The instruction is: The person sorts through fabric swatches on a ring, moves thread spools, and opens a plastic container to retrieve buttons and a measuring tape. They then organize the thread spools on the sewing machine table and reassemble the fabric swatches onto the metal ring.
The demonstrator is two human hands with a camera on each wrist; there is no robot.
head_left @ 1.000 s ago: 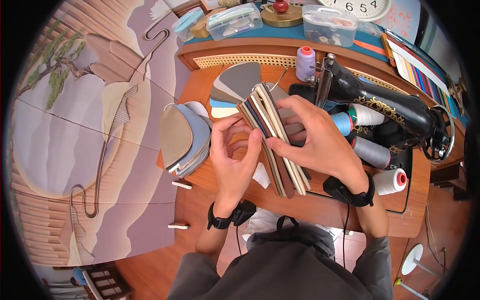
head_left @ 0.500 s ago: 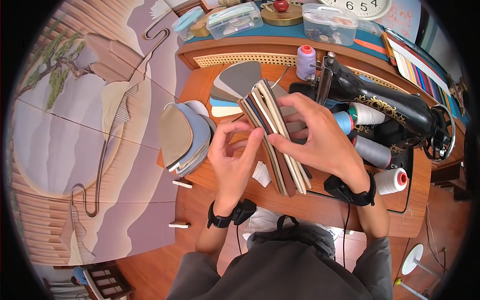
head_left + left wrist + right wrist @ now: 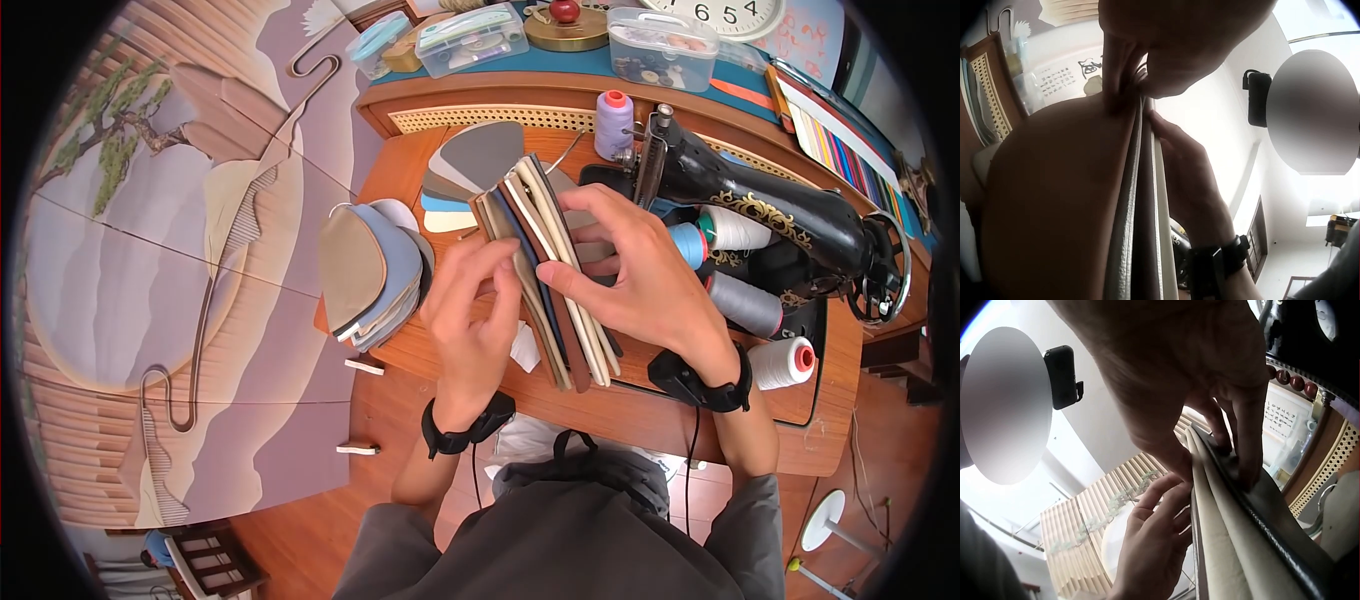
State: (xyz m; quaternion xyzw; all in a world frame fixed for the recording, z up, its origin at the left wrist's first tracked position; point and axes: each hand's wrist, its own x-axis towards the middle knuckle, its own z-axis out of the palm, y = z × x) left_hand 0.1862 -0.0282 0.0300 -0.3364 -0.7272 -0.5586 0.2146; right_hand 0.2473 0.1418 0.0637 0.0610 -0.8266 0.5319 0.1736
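Note:
A thick stack of leather swatches (image 3: 578, 355) in brown, navy, maroon and cream is held edge-up between both hands over the table. My right hand (image 3: 655, 275) grips the stack from its right side, thumb on the near edges and fingers behind. At the left side, my left hand (image 3: 465, 325) pinches the outer brown swatch (image 3: 1060, 200) between thumb and fingers. In the right wrist view, cream swatches (image 3: 1222, 550) lie beneath the right thumb, and a dark swatch runs along the fingers.
A ringed pile of rounded swatches (image 3: 352, 265) lies left of the hands. Fanned grey samples (image 3: 482, 155) lie behind. At right stand a black sewing machine (image 3: 750, 185) and thread cones, including a white one (image 3: 782, 362). Plastic boxes (image 3: 660, 50) line the back shelf.
The left fingers have come forward over the outer brown swatch and closed toward the thumb. That swatch leans a little further left from the navy one. The right hand keeps its hold.

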